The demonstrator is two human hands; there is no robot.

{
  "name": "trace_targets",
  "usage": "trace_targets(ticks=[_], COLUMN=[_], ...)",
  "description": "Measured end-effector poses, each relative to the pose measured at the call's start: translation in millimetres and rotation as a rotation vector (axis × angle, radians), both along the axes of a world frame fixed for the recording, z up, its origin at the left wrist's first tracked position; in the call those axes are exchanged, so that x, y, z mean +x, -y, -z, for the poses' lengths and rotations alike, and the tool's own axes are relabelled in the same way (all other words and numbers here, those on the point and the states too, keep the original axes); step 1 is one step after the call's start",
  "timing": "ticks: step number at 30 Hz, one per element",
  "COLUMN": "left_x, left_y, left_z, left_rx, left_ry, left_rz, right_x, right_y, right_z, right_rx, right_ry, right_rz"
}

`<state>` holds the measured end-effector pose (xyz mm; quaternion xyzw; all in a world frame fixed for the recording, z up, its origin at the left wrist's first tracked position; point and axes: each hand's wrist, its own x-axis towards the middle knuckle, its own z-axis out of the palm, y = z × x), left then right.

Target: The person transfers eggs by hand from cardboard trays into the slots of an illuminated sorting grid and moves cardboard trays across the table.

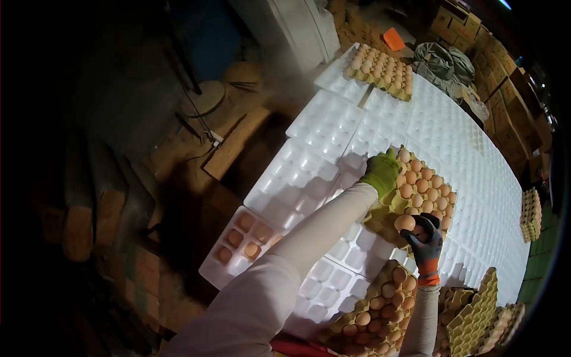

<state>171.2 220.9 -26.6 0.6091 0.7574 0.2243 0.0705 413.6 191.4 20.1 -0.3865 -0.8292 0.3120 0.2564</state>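
Note:
My left hand point(382, 171), in a green glove, is closed on the left edge of a pulp egg tray point(383, 220). Brown eggs point(423, 185) fill the far part of that tray, while several cups at its near left hold none. My right hand point(427, 238), in a grey and orange glove, is curled over the tray's near end with a brown egg point(404, 222) at its fingertips. Its palm is partly hidden, so I cannot make out whether more eggs are in it. Under the tray lie white moulded trays point(321, 119) with square hollows.
Another full egg tray point(380, 70) sits at the far end. Close to me is a tray heaped with eggs point(380, 309), beside stacked pulp trays point(476, 321). Eggs lie in one white tray point(215, 269) at the left. Cardboard boxes point(505, 71) line the right side.

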Motion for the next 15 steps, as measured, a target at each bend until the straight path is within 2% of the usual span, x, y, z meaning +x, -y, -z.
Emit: trace_targets(ticks=[3, 5, 6, 7, 8, 9, 10, 11, 14, 15], left_x=[-44.5, -90.2, -124.7, -143.8, -175.0, -201.0, -227.0, -240.3, -245.7, -246.2], left_y=[24.7, 56.1, 68.6, 91.9, 96.8, 107.3, 112.9, 118.0, 111.2, 102.7], left_z=[8.1, 10.9, 15.2, 15.7, 44.1, 48.7, 59.9, 53.7, 22.5, 21.9], left_rx=[0.184, 0.214, 0.198, 0.292, 0.384, 0.383, 0.362, 0.303, 0.144, 0.121], left_ry=[0.503, 0.648, 0.53, 0.599, 0.508, 0.622, 0.423, 0.436, 0.119, 0.088], left_rz=[0.071, -0.011, 0.054, -0.108, -0.174, -0.193, -0.243, -0.297, -0.327, -0.325], right_x=[-37.6, -64.0, -79.0, -98.1, -118.0, -135.6, -154.1, -171.6, -222.6, -238.5], right_y=[17.6, 30.6, 35.1, 39.2, 42.6, 43.4, 39.3, 32.7, 0.7, -9.3], right_z=[-9.7, -4.4, -0.7, 0.0, 1.2, 7.8, 17.6, 27.9, 57.9, 51.3], right_rx=[0.147, 0.102, 0.11, 0.109, 0.111, 0.117, 0.16, 0.165, 0.26, 0.174], right_ry=[0.011, 0.059, 0.096, 0.09, 0.08, 0.151, 0.147, 0.147, 0.112, 0.181], right_rz=[-0.054, -0.058, -0.086, -0.116, -0.14, -0.124, -0.138, -0.115, -0.009, 0.043])
